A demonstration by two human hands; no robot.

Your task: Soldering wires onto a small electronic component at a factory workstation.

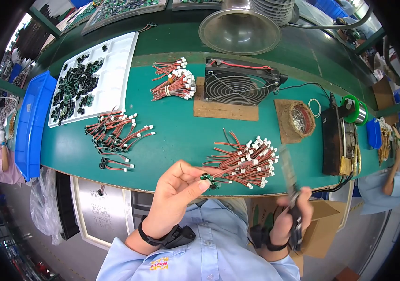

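Observation:
Between the thumb and fingers of my left hand is a small green circuit board with red and black wires. A dark component shows just beside it. My right hand is closed round a long tool with a dark handle and a grey shaft; motion smears it, so its kind is unclear. The shaft points up, right of a pile of red-and-black wire leads with white connectors. To the left lie several boards with wires attached.
A white tray of dark small parts stands at the left beside a blue bin. Bundled leads, a fan and a metal hood are farther back. Rightward are a round tin, a black box and a green wire spool.

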